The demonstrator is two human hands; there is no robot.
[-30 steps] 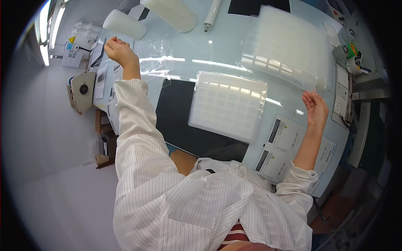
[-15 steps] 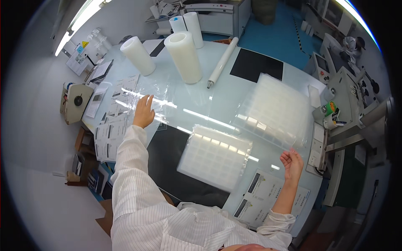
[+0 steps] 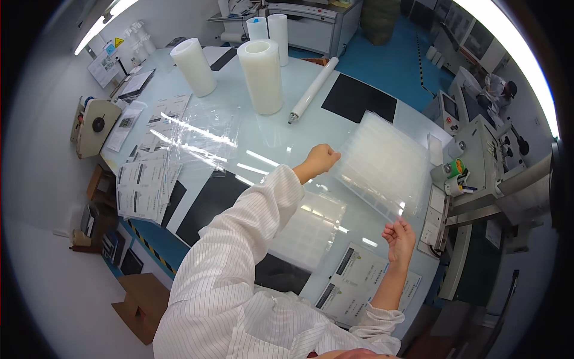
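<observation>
A stack of translucent sheets with a grid of square pockets [image 3: 382,161] lies in a clear plastic bag on the right of the table. My right hand [image 3: 399,240] pinches the near corner of that bag, thumb against fingers. The fingers of my left hand [image 3: 320,160] are closed at the bag's left corner and appear to grip its edge. A second, smaller stack of gridded sheets [image 3: 308,233] in clear plastic lies nearer me, partly covered by my left sleeve. Loose clear plastic bags [image 3: 206,134] lie flat at the left, over printed sheets.
Several white film rolls [image 3: 260,78] stand at the back, beside a lying white roller [image 3: 314,90]. Black mats [image 3: 359,99] lie on the table. Printed papers [image 3: 143,185] are at left, a printed sheet [image 3: 365,275] near right. A pen cup [image 3: 455,184] stands at the right edge.
My left hand has left the loose clear bags and crossed rightward to the larger bagged stack, its fingers closing. My right hand stays at the bag's near corner. The view has shifted slightly.
</observation>
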